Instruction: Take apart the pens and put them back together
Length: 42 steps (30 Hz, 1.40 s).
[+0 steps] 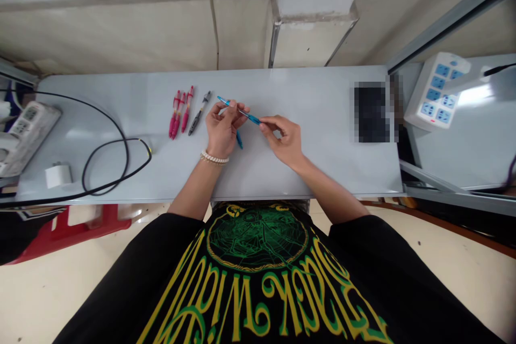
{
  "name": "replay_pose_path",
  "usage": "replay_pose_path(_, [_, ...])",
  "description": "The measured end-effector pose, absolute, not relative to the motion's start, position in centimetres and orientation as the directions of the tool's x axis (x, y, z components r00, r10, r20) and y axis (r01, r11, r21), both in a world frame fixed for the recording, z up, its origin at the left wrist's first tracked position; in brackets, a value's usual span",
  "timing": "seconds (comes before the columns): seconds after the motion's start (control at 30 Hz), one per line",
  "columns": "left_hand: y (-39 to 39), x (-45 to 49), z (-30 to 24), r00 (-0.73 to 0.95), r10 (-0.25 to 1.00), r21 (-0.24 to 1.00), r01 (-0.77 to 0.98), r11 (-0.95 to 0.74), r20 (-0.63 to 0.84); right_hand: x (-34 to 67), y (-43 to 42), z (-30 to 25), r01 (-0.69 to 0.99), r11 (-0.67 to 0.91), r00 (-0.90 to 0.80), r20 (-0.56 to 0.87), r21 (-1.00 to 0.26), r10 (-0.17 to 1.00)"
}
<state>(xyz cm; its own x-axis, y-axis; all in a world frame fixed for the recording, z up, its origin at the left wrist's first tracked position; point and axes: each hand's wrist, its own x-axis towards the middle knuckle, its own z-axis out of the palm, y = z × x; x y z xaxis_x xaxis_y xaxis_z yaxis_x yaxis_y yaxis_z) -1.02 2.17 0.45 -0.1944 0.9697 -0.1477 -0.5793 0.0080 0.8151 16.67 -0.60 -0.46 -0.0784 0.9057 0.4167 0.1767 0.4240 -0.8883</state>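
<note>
Left hand (223,128), half-curled, and right hand (288,142), pinched nearly closed, both grip a slanting blue pen (253,119) above the table (262,174), beside a black pen (199,116).

The left hand (221,130) hides part of the lower blue pen (239,140); pixelation blurs a dark rectangle (372,113).

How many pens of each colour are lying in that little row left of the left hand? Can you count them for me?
Pinkish-red pens: 3
Dark grey pen: 1
Total: 4
</note>
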Motion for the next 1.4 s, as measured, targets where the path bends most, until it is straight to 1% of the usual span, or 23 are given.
replay_pose_path(0.1, [2.1, -1.0, 0.5, -0.203, 0.966, 0.82, -0.572, 0.016, -0.16, 16.7, -0.5, -0.4, 0.203, 0.482, -0.072, 0.478, -0.852, 0.875])
replay_pose_path(0.2, [2.1, -1.0, 0.6, -0.195, 0.97, 0.817, -0.576, 0.009, -0.148, 16.6, -0.5, -0.5, 0.155, 0.433, -0.104, 0.422, -0.888, 0.901])
replay_pose_path(0.27, [2.1, -0.9, 0.6, -0.19, 0.972, 0.819, -0.574, 0.007, -0.142, 16.6, -0.5, -0.6, 0.153, 0.435, -0.111, 0.422, -0.888, 0.9])
replay_pose_path(0.4, [2.2, -0.9, 0.5, -0.208, 0.967, 0.829, -0.559, 0.008, -0.149, 16.8, -0.4, -0.6, 0.214, 0.564, -0.063, 0.565, -0.797, 0.823])
replay_pose_path(0.47, [2.3, -1.0, 0.3, -0.217, 0.967, 0.822, -0.569, -0.015, -0.132, 17.0, -0.3, -0.4, 0.229, 0.583, -0.05, 0.589, -0.779, 0.807])
replay_pose_path(0.53, [2.5, -1.2, 0.0, -0.241, 0.964, 0.821, -0.569, -0.048, -0.11, 17.1, -0.2, -0.3, 0.225, 0.566, -0.052, 0.571, -0.793, 0.82])
replay_pose_path(0.6, [2.7, -1.4, -0.3, -0.272, 0.958, 0.831, -0.552, -0.076, -0.093, 17.2, -0.2, -0.3, 0.216, 0.524, -0.074, 0.521, -0.824, 0.85])
replay_pose_path(0.7, [2.9, -1.7, -0.6, -0.295, 0.953, 0.844, -0.528, -0.1, -0.072, 17.1, -0.4, -0.4, 0.227, 0.444, -0.14, 0.422, -0.867, 0.896])
replay_pose_path(0.77, [2.8, -1.8, -0.7, -0.283, 0.957, 0.853, -0.515, -0.091, -0.068, 17.2, -0.5, -0.4, 0.233, 0.415, -0.189, 0.378, -0.879, 0.906])
replay_pose_path(0.93, [2.3, -1.4, -0.1, -0.19, 0.977, 0.874, -0.486, -0.01, -0.094, 17.4, -0.5, -0.4, 0.204, 0.414, -0.345, 0.331, -0.887, 0.878])
replay_pose_path(1.07, [2.0, -1.0, 0.5, -0.163, 0.979, 0.867, -0.497, 0.027, -0.124, 17.5, -0.5, -0.3, 0.218, 0.392, -0.415, 0.278, -0.894, 0.866])
replay_pose_path(1.23, [2.1, -1.0, 1.0, -0.219, 0.959, 0.885, -0.462, 0.063, -0.183, 17.8, -0.4, -0.4, 0.221, 0.342, -0.435, 0.221, -0.913, 0.873])
replay_pose_path(1.4, [2.6, -1.6, 0.8, -0.303, 0.937, 0.884, -0.467, 0.014, -0.175, 17.8, -0.4, -0.6, 0.199, 0.334, -0.444, 0.219, -0.921, 0.869])
